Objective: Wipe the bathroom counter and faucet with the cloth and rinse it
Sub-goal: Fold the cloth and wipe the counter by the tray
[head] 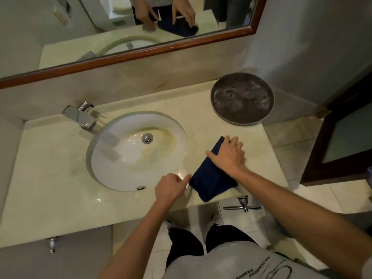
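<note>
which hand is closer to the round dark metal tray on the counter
Right. The right hand lies flat on the folded dark blue cloth just below the round dark metal tray; the left hand is farther, by the sink.

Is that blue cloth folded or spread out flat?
Folded: the cloth lies as a thick compact pad under the right hand.

The counter (50, 168) lay bare left of the sink (136, 150), from front edge to back wall. The faucet (80, 115) stood at the basin's back-left rim. A round dark tray (242, 98) filled the back-right corner. Between tray and front edge, the blue cloth (209, 178) and both hands took up the strip.
</note>
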The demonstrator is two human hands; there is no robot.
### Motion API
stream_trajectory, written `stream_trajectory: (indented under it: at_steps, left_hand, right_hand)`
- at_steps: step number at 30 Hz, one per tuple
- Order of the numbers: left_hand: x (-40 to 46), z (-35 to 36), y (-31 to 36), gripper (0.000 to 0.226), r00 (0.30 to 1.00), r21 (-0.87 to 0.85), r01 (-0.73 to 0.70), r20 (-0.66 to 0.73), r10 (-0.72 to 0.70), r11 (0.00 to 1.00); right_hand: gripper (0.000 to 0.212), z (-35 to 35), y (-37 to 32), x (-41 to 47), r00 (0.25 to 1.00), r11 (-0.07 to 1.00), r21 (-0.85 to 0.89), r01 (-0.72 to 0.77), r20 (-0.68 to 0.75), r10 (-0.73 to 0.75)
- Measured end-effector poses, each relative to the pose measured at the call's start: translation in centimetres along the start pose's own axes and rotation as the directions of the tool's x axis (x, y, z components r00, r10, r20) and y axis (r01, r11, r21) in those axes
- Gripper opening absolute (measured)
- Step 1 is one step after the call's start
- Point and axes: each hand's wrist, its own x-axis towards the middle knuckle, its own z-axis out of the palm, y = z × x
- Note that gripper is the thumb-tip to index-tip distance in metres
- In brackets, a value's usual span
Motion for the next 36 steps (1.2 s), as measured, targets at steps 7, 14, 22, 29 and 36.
stream_trajectory:
  at_steps: [7,14,22,29,36]
  left_hand:
    - [1.5,-3.6,-7.9,0.062,0.976,-0.073,0.109,-0.183,-0.121,0.991]
    - [3.3,-4.6,-13.8,0.055,0.942,-0.115,0.079,-0.316,-0.112,0.990]
    - [6.7,-4.4,-19.6,0.034,0.923,-0.070,-0.094,-0.379,0.060,0.993]
    - [8.2,-6.2,-23.0,0.032,0.879,-0.186,-0.260,-0.453,0.153,0.947]
    - [8.6,-11.0,-24.7,0.030,0.799,-0.332,-0.358,-0.593,0.102,0.873]
  right_hand:
    - [0.127,8.5,-1.4,-3.3,0.996,0.997,0.041,-0.059,0.071,0.056]
    - [0.099,10.0,0.4,-1.4,0.967,0.972,-0.063,0.224,-0.109,-0.230]
    - [0.076,10.4,-1.3,-0.1,0.915,0.918,-0.103,0.384,-0.090,-0.393]
    - [0.054,15.5,-7.8,-7.2,0.842,0.852,-0.064,0.519,-0.131,-0.523]
    - [0.049,23.4,-22.4,-15.4,0.804,0.810,0.019,0.586,-0.136,-0.579]
